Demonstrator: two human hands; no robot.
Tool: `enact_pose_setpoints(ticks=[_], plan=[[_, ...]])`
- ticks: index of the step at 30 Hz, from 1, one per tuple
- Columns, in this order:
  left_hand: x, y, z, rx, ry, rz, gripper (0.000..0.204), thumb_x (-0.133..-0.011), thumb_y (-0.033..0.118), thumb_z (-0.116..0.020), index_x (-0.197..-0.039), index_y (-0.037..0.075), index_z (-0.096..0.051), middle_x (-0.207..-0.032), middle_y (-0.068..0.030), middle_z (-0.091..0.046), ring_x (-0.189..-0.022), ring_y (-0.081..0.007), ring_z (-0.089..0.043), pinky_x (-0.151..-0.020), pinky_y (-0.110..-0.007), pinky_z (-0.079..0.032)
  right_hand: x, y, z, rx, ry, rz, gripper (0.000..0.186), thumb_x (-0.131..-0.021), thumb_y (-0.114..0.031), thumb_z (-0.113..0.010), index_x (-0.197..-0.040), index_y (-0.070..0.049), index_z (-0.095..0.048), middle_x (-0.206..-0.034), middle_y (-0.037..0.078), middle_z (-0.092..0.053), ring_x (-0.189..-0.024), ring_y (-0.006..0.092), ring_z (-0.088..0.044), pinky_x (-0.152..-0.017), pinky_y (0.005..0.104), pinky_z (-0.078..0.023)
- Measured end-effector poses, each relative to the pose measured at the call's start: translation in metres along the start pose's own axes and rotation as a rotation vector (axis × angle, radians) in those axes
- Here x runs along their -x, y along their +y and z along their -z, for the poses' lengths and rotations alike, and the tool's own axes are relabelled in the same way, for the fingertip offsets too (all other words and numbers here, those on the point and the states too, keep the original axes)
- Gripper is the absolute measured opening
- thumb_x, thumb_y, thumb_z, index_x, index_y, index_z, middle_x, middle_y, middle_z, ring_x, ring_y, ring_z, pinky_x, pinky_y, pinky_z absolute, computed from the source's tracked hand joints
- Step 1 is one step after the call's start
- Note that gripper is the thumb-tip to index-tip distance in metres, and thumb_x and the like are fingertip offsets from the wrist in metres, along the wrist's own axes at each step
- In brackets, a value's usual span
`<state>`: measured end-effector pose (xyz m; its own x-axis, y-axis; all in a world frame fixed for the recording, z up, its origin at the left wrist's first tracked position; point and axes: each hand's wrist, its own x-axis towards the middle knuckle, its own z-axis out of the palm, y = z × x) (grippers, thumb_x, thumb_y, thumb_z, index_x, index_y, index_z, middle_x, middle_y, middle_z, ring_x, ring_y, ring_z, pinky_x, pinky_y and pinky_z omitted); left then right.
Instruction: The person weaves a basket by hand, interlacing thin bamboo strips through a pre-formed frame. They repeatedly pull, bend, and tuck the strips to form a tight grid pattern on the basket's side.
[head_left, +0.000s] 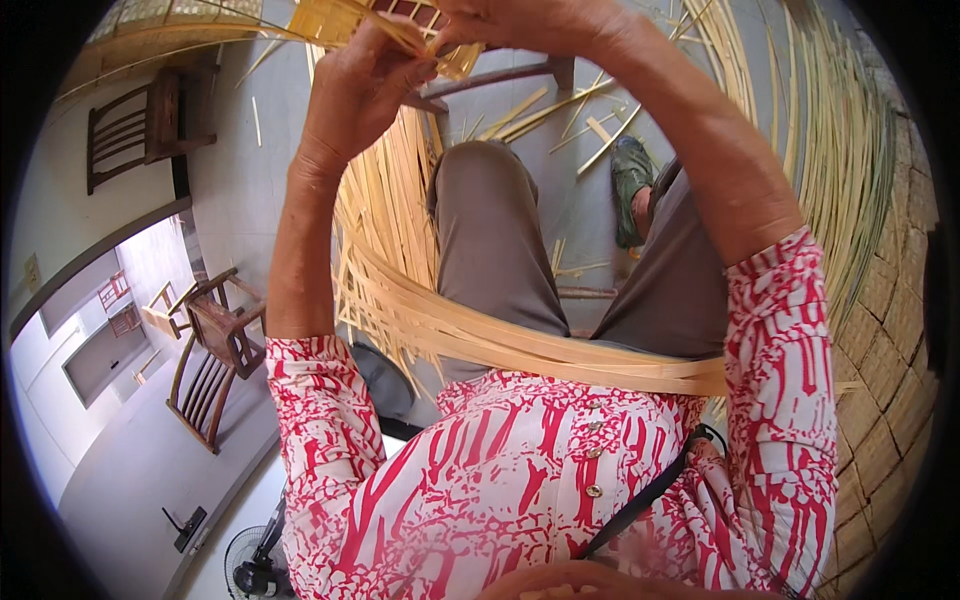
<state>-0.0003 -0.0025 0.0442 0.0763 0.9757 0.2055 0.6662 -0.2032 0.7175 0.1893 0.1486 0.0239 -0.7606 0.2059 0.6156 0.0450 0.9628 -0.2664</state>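
At the top of the head view my left hand (362, 88) is closed, its fingertips pinching pale bamboo strips at the edge of a woven bamboo piece (325, 22). My right hand (515, 22) meets it there, fingers bent in on the same strips; its upper part is cut off by the frame edge. Beneath the weaving stands a dark wooden stool (500, 76), only partly visible. A bundle of long flat bamboo strips (480, 322) curves across my lap and under my right forearm.
Loose bamboo strips (385, 200) lie beside my left leg, with scraps (600, 128) on the floor ahead. More greenish strips (835, 170) spread at the right, beside a woven mat (890, 420). Wooden chairs (222, 325) stand at the left; a fan (255, 560) is at lower left.
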Motion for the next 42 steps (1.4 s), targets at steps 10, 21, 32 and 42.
enact_pose_setpoints(ticks=[10, 21, 32, 42], plan=[[-0.002, -0.035, -0.007, 0.139, 0.328, 0.189, 0.012, -0.089, 0.008, -0.078, -0.093, 0.002, -0.068, -0.078, -0.0036, -0.072, -0.073, -0.0080, -0.068, -0.066, -0.026, -0.054, 0.026, -0.035, -0.017, -0.259, 0.077, -0.648, 0.010, -0.092, -0.016, -0.060, -0.094, -0.010, -0.068, -0.099, 0.011, -0.072, -0.096, 0.0260, -0.068, -0.082, 0.0410, -0.051], [-0.006, -0.030, -0.026, 0.229, 0.414, 0.134, 0.016, -0.088, 0.006, -0.079, -0.093, 0.003, -0.064, -0.076, 0.0006, -0.067, -0.071, -0.0037, -0.062, -0.063, -0.022, -0.050, 0.021, -0.003, -0.030, -2.120, 0.714, -1.203, 0.021, -0.106, -0.027, -0.048, -0.107, -0.010, -0.060, -0.086, 0.007, -0.069, -0.083, 0.0239, -0.070, -0.081, 0.0400, -0.058], [-0.005, -0.034, -0.022, 0.181, 0.327, 0.071, 0.012, -0.095, 0.008, -0.073, -0.100, 0.004, -0.063, -0.081, 0.0004, -0.065, -0.075, -0.0048, -0.060, -0.067, -0.023, -0.050, -0.021, -0.038, 0.002, -1.382, 0.070, -0.524, 0.044, -0.096, -0.021, -0.073, -0.135, -0.004, -0.062, -0.123, 0.003, -0.066, -0.098, 0.0084, -0.061, -0.087, 0.0269, -0.052], [-0.012, -0.026, -0.023, 0.091, 0.418, 0.000, 0.014, -0.093, 0.012, -0.076, -0.099, 0.003, -0.066, -0.081, -0.0050, -0.067, -0.070, -0.0102, -0.064, -0.065, -0.027, -0.053, -0.014, -0.033, -0.008, -1.210, 0.291, -0.808, 0.026, -0.105, -0.027, -0.061, -0.101, -0.002, -0.067, -0.090, 0.000, -0.065, -0.081, 0.0074, -0.059, -0.074, 0.0238, -0.049]])
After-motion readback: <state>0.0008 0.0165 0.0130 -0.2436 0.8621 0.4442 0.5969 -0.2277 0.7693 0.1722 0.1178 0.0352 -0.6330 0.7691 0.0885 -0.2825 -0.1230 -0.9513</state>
